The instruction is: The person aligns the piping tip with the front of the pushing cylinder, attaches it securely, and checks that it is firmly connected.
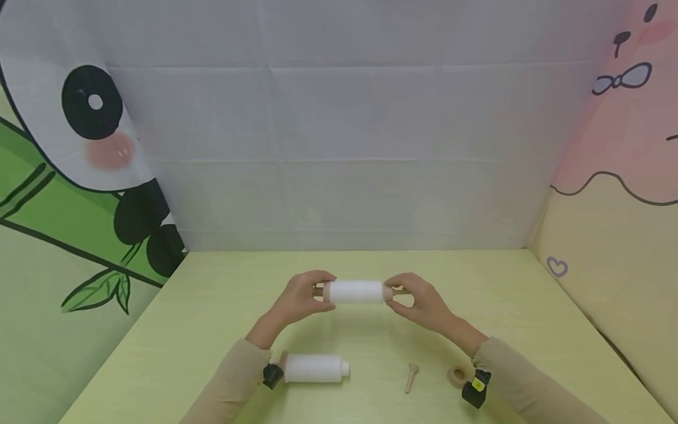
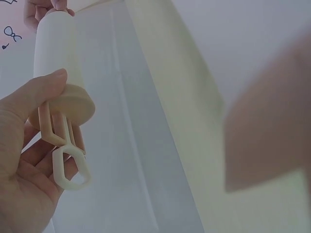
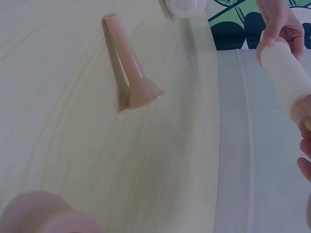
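Note:
A white cylinder with beige end caps (image 1: 356,292) is held level above the table between both hands. My left hand (image 1: 304,297) grips its left end, thumb on the beige cap (image 2: 75,104). From that cap stick beige prongs and a white loop handle (image 2: 70,167), with fingers curled behind them. My right hand (image 1: 421,300) pinches the right end cap between thumb and fingers, and a thin beige spout (image 1: 401,291) juts out past it. In the right wrist view the right hand (image 3: 305,145) shows only at the edge.
A second white cylinder (image 1: 313,368) lies on the table (image 1: 175,365) near my left wrist. A beige long-spouted funnel (image 1: 411,378) lies on its side to the right. Beside my right wrist is a beige ring (image 1: 455,376). Printed cloth walls stand around the table.

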{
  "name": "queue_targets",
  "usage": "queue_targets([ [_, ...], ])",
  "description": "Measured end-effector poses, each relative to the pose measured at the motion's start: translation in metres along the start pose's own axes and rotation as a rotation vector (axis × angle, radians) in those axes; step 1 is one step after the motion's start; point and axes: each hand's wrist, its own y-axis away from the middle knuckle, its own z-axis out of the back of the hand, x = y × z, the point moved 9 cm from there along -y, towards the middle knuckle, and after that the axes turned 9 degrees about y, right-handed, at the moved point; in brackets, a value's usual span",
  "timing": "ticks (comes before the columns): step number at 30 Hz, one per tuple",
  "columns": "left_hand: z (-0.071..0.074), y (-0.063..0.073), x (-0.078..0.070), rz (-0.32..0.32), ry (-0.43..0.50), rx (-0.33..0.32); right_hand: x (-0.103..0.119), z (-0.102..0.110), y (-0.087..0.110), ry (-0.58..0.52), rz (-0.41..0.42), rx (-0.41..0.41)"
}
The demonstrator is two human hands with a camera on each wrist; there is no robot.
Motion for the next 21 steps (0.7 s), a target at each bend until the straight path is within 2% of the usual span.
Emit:
queue_targets([
  [8,-0.0009,0.0017,0.0043,0.014,0.025,0.000,0.0001,-0.0016,0.0013,-0.003,-0.006,0.014],
  [21,0.0017,0.0000,-0.0010,-0.060,-0.023,-0.013,-0.0013,-0.0004,-0.0002,-0.013,-0.014,0.002],
])
